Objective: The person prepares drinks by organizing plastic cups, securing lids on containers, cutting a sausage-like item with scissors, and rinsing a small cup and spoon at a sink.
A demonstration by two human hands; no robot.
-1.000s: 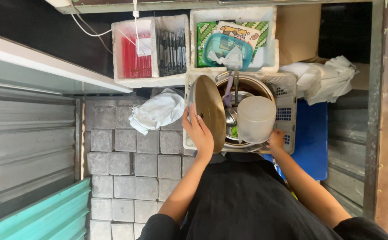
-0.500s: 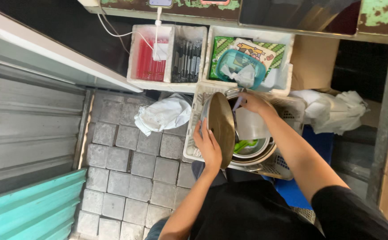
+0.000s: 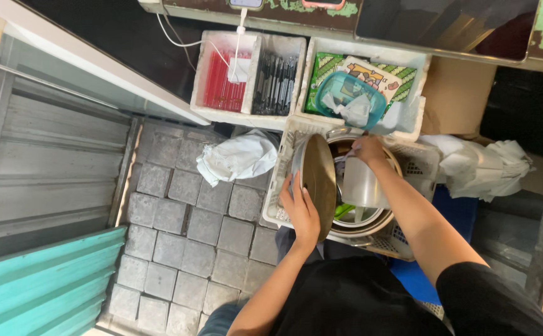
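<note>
My left hand [image 3: 302, 214] holds a round metal lid [image 3: 319, 180] upright on its edge at the left side of a white plastic basket [image 3: 416, 163]. In the basket lies a large metal bowl [image 3: 362, 225] with a translucent white container [image 3: 360, 184] and something green inside. My right hand [image 3: 366, 149] reaches across to the far rim of the bowl, its fingers closed on something small that I cannot make out.
A crumpled white bag [image 3: 239, 157] lies on the grey paving left of the basket. Foam boxes behind hold red sticks [image 3: 223, 84], dark utensils [image 3: 274, 79], and a teal-lidded tub [image 3: 349, 96]. White bags [image 3: 486, 165] sit at right; a teal panel [image 3: 41, 274] at lower left.
My right hand went from the basket's near right edge across the bowl to its far rim. The lid stays upright in my left hand. My view shifted down and right.
</note>
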